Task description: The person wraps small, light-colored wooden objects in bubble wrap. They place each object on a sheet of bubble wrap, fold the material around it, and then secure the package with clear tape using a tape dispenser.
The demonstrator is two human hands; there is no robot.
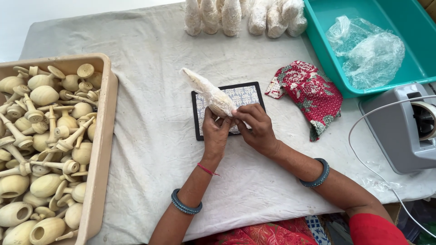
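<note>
While both hands meet above the patterned mat (247, 94) at the centre of the cloth-covered worktop (150, 136), the left hand (215, 134) and right hand (258, 128) pinch the wide end of a white foam-wrapped piece (210, 93) with their fingers. The piece tilts up to the left. A beige tray (103, 136) of wooden parts stands well to the left.

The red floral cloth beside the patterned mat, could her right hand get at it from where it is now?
Probably yes. The red floral cloth lies open on the white table cover just right of the right hand, with nothing between them. That hand is busy, though, pinching the wrapped piece with the left hand.
</note>
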